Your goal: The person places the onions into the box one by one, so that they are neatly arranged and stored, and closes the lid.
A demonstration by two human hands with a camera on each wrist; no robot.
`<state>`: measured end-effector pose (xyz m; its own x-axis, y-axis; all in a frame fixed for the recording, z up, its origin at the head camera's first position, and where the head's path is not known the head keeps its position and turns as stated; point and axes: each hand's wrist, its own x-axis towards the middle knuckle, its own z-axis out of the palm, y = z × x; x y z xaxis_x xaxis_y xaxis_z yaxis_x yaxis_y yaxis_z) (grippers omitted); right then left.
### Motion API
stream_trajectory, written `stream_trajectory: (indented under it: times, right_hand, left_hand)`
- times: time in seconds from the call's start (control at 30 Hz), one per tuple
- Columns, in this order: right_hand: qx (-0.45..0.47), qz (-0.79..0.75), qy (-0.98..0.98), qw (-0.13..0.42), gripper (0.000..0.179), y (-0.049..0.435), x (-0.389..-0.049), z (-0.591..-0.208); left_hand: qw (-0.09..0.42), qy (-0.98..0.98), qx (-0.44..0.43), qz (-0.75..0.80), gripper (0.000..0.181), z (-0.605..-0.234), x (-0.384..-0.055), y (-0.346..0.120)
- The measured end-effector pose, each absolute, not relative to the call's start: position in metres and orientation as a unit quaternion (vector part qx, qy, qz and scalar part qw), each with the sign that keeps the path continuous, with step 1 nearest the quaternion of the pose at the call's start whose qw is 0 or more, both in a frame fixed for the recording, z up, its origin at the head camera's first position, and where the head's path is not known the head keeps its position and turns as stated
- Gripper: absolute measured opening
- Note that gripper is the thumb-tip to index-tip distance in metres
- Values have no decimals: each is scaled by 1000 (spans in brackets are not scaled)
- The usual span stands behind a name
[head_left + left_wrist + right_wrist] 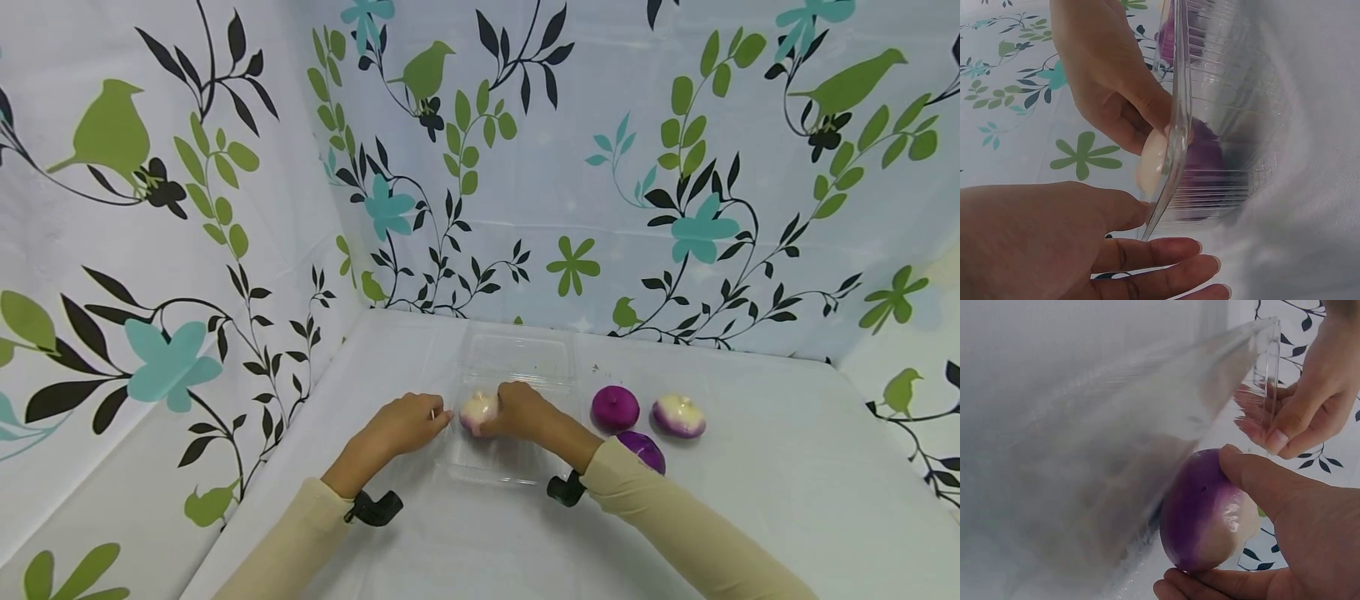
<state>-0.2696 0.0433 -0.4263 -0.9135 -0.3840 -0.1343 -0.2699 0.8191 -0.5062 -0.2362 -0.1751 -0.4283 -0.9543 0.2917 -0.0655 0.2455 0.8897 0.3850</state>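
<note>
A white-and-purple turnip (477, 412) is in my right hand (522, 412), over the left part of a clear plastic container (487, 473). The right wrist view shows the thumb on one side of this glossy turnip (1200, 512) and fingers beneath it. My left hand (405, 425) is at the container's left side. In the left wrist view its thumb meets the container's rim (1180, 94), while the fingers stretch along the outside of the wall. Through that clear wall the purple part of the turnip (1204, 162) shows. The container's lid (517, 354) lies folded back, away from me.
Right of the container lie a magenta round vegetable (615, 407), a shiny purple one (643, 452) partly hidden by the right forearm, and another white-and-purple turnip (679, 416). A white cloth covers the table (787, 483). Patterned curtains (637, 167) stand behind and at the left.
</note>
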Motion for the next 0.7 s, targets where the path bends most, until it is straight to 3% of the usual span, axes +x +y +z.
stream_trajectory:
  times: [0.7]
  right_hand:
    - [-156, -214, 957, 118, 67, 39, -268, -427]
  left_hand:
    - [60, 971, 138, 185, 23, -426, -237, -176]
